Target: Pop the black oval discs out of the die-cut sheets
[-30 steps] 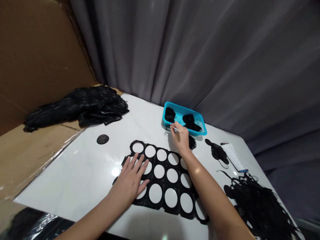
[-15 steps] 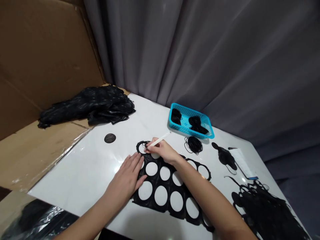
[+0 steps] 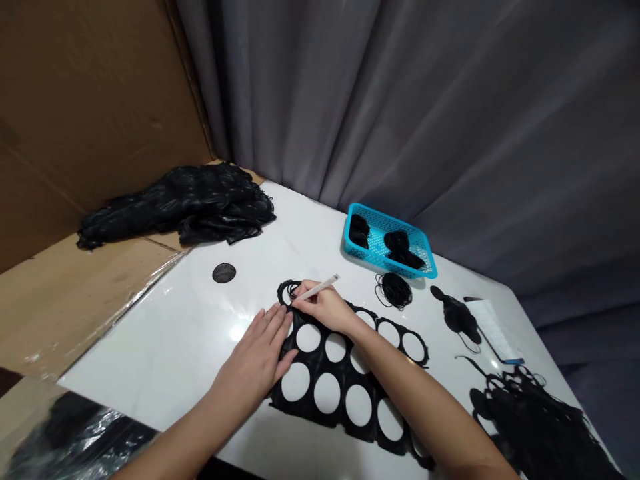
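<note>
A black rubbery sheet with rows of large round holes lies on the white table. My left hand rests flat on its left edge, fingers stretched out and pressing it down. In my right hand is a slim white pen-like tool, pinched near its lower end and slanting up to the right. Its tip is at the hole in the sheet's upper left corner. Thin black loops show there beside my right fingertips; whether my fingers hold them too I cannot tell.
A black disc lies to the left. Beyond my right hand are a blue basket with black bundles and a coil of black rings. Black scraps are piled at right, a black heap at the back left. Cardboard stands left.
The whole view has shifted slightly. The white tool leans lower, and my right hand has moved a little around the corner hole. My left hand stays flat on the sheet.
</note>
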Motion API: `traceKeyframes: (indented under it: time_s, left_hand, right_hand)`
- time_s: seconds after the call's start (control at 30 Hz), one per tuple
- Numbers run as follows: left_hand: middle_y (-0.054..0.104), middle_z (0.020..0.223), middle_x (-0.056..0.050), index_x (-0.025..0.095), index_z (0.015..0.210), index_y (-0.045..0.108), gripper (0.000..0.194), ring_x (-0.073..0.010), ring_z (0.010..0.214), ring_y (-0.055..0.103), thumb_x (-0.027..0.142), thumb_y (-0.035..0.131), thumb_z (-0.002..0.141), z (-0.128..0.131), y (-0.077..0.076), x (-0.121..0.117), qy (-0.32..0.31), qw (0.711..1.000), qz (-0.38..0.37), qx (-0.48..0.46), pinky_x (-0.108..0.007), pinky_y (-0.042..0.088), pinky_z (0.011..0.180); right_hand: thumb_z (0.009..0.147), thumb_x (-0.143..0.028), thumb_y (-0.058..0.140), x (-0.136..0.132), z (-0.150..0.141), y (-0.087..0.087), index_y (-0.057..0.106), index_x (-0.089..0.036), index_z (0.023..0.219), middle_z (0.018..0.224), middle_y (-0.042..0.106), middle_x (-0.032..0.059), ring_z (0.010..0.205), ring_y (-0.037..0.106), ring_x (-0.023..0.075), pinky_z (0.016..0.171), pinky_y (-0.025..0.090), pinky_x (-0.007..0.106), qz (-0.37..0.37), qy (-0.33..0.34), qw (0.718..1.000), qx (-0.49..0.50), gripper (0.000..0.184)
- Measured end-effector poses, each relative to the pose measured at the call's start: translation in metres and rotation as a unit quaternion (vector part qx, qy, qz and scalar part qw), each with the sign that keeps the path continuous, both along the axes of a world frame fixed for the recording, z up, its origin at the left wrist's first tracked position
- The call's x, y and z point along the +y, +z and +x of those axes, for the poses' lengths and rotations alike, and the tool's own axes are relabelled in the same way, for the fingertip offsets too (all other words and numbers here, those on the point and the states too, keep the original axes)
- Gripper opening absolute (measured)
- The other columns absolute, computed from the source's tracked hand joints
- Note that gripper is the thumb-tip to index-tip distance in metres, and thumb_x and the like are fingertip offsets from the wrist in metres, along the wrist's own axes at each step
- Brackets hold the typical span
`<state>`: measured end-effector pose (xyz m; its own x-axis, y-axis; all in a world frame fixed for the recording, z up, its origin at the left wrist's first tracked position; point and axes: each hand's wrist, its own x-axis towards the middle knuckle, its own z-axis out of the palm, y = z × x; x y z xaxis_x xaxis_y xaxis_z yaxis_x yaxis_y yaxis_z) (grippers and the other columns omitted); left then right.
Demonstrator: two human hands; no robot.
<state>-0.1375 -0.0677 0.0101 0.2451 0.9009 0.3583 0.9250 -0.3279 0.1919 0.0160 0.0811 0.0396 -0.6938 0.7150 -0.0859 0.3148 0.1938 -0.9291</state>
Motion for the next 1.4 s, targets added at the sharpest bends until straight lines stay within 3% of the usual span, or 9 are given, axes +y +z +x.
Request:
traceKeyframes:
  time_s: [0.33,0.63,0.73,0.83,0.9,1.03,1.17,1.27,1.4]
  left_hand:
    - [0.053,0.146,-0.020,0.007,0.143,0.049,0.054,-0.0316,0.138,0.049,0.044,0.042,0.104,0.000,0.000,0.000,0.001,1.000,0.012,0.021,-0.050,0.039,0.115]
    - [0.051,0.148,-0.020,0.009,0.145,0.046,0.055,-0.0314,0.139,0.047,0.045,0.041,0.104,0.001,-0.001,0.000,0.000,1.000,0.009,0.004,-0.048,0.038,0.116]
    - [0.053,0.146,-0.019,0.009,0.144,0.047,0.054,-0.0321,0.138,0.048,0.046,0.040,0.104,0.001,-0.002,0.001,0.003,1.000,0.009,0.002,-0.049,0.038,0.115]
    - [0.054,0.145,-0.018,0.010,0.144,0.047,0.052,-0.0318,0.137,0.049,0.045,0.039,0.105,0.001,0.002,0.003,0.004,1.000,0.011,-0.004,-0.050,0.038,0.115]
    - [0.056,0.143,-0.018,0.010,0.141,0.048,0.051,-0.0311,0.134,0.052,0.044,0.038,0.105,-0.001,0.007,0.002,0.002,1.000,0.017,-0.002,-0.049,0.039,0.114]
    - [0.059,0.137,-0.017,0.011,0.134,0.055,0.046,-0.0323,0.129,0.056,0.043,0.038,0.105,-0.004,0.020,-0.014,0.016,1.000,0.016,0.014,-0.049,0.044,0.109]
    - [0.063,0.130,-0.017,0.013,0.131,0.058,0.044,-0.0340,0.124,0.058,0.043,0.043,0.103,-0.003,0.018,-0.041,0.027,0.999,0.021,0.020,-0.050,0.047,0.104]
    - [0.060,0.137,-0.017,0.014,0.137,0.054,0.046,-0.0331,0.130,0.053,0.043,0.045,0.103,-0.001,0.009,-0.055,0.024,0.999,0.022,0.013,-0.048,0.044,0.108]
    - [0.058,0.141,-0.017,0.014,0.140,0.053,0.049,-0.0337,0.134,0.050,0.044,0.046,0.102,-0.001,0.002,-0.060,0.033,0.999,0.024,0.022,-0.050,0.040,0.111]
  right_hand:
    - [0.082,-0.024,0.066,0.001,-0.001,0.000,0.055,-0.021,0.074,0.079,0.060,-0.0022,0.071,0.053,0.0146,0.069,0.041,0.027,0.026,0.008,1.000,0.003,0.014]
    - [0.090,-0.012,0.052,-0.021,-0.002,0.001,0.056,-0.021,0.089,0.094,0.064,0.0083,0.089,0.054,0.0235,0.085,0.042,0.036,0.325,0.105,0.937,-0.073,0.010]
    - [0.087,-0.011,0.048,0.011,0.004,0.011,0.054,-0.021,0.084,0.089,0.063,0.0094,0.085,0.051,0.0253,0.082,0.040,0.037,0.355,-0.019,0.928,-0.107,0.012]
    - [0.090,-0.017,0.043,0.054,0.017,0.026,0.048,-0.023,0.075,0.078,0.058,0.0057,0.077,0.050,0.0234,0.077,0.040,0.035,0.343,-0.235,0.905,-0.088,0.016]
    - [0.088,-0.022,0.048,0.068,0.023,0.031,0.046,-0.024,0.073,0.072,0.056,0.0022,0.071,0.051,0.0211,0.071,0.040,0.032,0.305,-0.286,0.906,-0.059,0.016]
    - [0.080,-0.030,0.062,0.046,0.020,0.024,0.045,-0.024,0.070,0.067,0.058,-0.0011,0.061,0.055,0.0173,0.058,0.042,0.028,0.070,-0.210,0.975,0.024,0.021]
    - [0.081,-0.035,0.066,-0.007,0.007,0.013,0.049,-0.022,0.079,0.080,0.068,0.0014,0.062,0.062,0.0156,0.060,0.049,0.028,-0.147,-0.084,0.981,0.098,0.022]
    - [0.082,-0.036,0.066,-0.038,0.002,0.012,0.047,-0.022,0.080,0.078,0.066,0.0002,0.072,0.065,0.0169,0.069,0.051,0.030,-0.199,-0.020,0.973,0.114,0.023]
    - [0.084,-0.028,0.064,-0.059,0.002,0.013,0.047,-0.022,0.074,0.078,0.060,-0.0021,0.076,0.059,0.0155,0.071,0.045,0.027,-0.096,0.033,0.993,0.054,0.021]
